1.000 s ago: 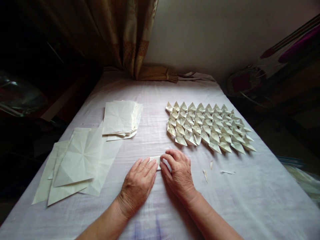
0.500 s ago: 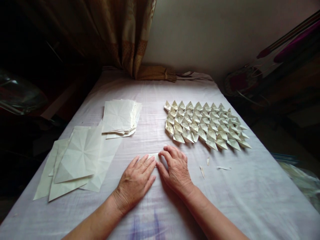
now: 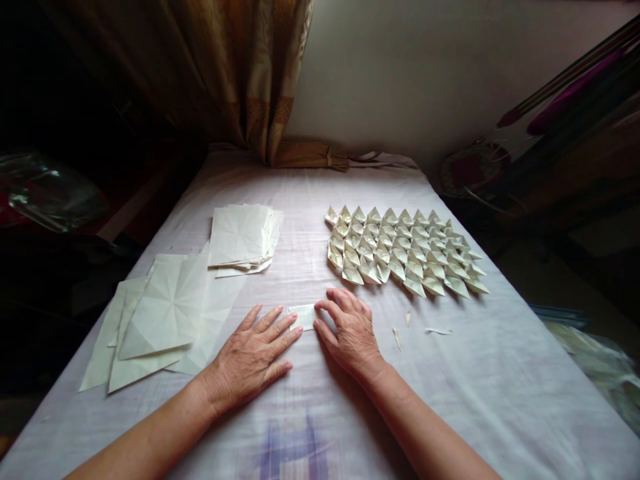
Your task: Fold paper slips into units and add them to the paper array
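A small folded paper (image 3: 303, 318), a pale narrow rectangle, lies flat on the cloth between my hands. My left hand (image 3: 253, 353) rests palm down with its fingers spread, and its fingertips touch the paper's left end. At the right end, my right hand (image 3: 350, 333) has its fingers bent, with thumb and forefinger closed on the paper's edge. Beyond the right hand stand rows of folded paper boats (image 3: 400, 247) with pointed tips, packed close together. Large creased paper sheets (image 3: 163, 310) lie loosely overlapped to the left of my left hand.
A neater stack of creased paper squares (image 3: 237, 237) lies farther back on the left. Small paper scraps (image 3: 397, 339) are scattered right of my right hand. A pale cloth (image 3: 300, 427) with purple marks covers the surface. A brown curtain (image 3: 270, 87) hangs at the far edge.
My left hand has slid left along the folded paper with its fingers spreading, uncovering more of it. My right hand stays at the right end. The view has shifted slightly.
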`<state>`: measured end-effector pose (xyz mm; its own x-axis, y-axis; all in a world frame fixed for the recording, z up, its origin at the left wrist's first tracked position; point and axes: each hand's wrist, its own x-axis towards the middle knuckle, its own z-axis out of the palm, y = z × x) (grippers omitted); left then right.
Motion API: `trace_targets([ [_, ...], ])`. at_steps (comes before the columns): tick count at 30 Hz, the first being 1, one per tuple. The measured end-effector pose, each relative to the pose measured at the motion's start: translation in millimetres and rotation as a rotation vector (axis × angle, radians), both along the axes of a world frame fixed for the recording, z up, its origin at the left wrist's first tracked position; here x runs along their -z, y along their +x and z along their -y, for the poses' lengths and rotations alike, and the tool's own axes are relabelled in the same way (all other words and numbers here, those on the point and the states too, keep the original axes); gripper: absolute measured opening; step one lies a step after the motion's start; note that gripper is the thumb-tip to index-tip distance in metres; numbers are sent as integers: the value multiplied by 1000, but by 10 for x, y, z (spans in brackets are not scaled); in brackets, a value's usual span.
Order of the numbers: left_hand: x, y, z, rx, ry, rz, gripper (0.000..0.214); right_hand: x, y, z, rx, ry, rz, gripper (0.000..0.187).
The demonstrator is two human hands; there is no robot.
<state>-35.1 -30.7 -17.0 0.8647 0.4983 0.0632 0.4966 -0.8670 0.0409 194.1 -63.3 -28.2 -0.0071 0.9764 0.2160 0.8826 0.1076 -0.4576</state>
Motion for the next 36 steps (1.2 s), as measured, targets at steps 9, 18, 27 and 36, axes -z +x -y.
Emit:
trace_targets([
  [9, 68, -33, -15, -30, -14, 21, 50, 28, 51, 71, 21, 5, 89, 28],
  [18, 115, -23, 9, -97, -67, 22, 48, 128, 631, 542, -105, -85, 330, 58],
  [27, 95, -10, 16, -140, -147, 5, 47, 289, 1191, 794, 192, -146, 471, 59],
  [36, 66, 44, 38, -153, -100, 76, 42, 111, 1042, 667, 316, 242, 273, 44],
])
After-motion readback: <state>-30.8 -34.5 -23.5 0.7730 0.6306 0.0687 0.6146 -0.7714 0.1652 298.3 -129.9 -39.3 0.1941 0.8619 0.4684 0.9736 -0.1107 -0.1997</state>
